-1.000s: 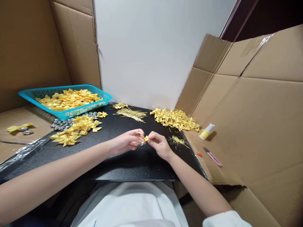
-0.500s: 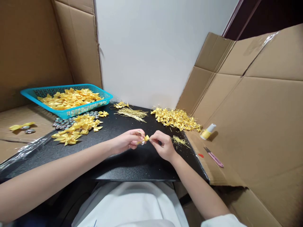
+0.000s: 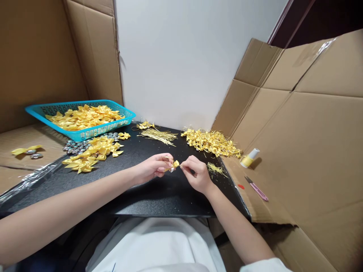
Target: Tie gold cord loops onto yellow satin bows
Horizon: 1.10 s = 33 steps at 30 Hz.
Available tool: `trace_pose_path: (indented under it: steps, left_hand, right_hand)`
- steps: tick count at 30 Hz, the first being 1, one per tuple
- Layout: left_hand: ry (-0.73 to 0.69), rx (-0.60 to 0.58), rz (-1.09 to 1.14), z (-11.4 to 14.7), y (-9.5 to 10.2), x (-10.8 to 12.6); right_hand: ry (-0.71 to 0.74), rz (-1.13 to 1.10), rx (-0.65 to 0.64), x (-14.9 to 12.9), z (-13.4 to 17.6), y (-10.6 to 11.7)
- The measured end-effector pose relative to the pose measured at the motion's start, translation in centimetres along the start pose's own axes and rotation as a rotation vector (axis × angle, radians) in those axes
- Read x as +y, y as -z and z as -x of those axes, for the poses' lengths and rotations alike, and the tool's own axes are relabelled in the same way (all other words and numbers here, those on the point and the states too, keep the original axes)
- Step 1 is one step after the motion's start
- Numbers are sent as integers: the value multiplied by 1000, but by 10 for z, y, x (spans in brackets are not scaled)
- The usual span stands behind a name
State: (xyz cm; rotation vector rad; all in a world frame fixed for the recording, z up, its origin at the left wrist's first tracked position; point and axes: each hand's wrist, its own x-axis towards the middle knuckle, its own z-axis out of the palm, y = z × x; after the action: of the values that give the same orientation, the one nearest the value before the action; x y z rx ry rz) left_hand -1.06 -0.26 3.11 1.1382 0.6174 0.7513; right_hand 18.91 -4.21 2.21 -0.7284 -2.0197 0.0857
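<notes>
Over the middle of the black table (image 3: 136, 202), my left hand (image 3: 154, 166) pinches a small yellow ribbon bow (image 3: 176, 164). A shiny silvery piece shows on the bow's underside. Close by on the right, my right hand (image 3: 197, 173) has thumb and forefinger pressed together beside the bow; whatever is between those fingertips is too small to make out. Behind the hands lies a bundle of gold twist ties (image 3: 159, 136). A heap of yellow bows with gold ties (image 3: 212, 142) sits at the back right.
A blue basket (image 3: 76, 135) of yellow bows stands at the back left. Before it lie loose bows (image 3: 99, 149) and silver beads (image 3: 75, 146). On the cardboard at right are a thread spool (image 3: 249, 158) and pink-handled snips (image 3: 256, 189). Gold clippings (image 3: 216, 169) lie near my right hand.
My right hand's fingertips have drawn slightly right, away from the bow, widening the small gap. My left hand still holds the bow in nearly the same spot.
</notes>
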Motion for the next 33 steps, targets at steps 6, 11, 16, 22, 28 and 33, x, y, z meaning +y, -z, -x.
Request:
trace_pose_path:
  steps: [6,11,16,22,28,33]
  left_hand:
    - [-37,17,-36,-1,1,-1]
    - [-78,31,-69,-2,3,-4]
    - [-113,64,-93,-1,2,-5]
    - [-128,79,-93,-3,0,-8]
    - [-126,66,-79,-4,2,-10]
    - [-123,62,-58,-3,0,-7]
  right_hand:
    - [-19,44,6,-5,0,-2]
    - [-50,70,21,-8,0,-4]
    - [-68,68,23,-7,1,-8]
    - [-105,39,42,-7,1,-13]
    - [-183,-37,79,-10,0,-15]
    - [-309,-153,128,-7,2,-18]
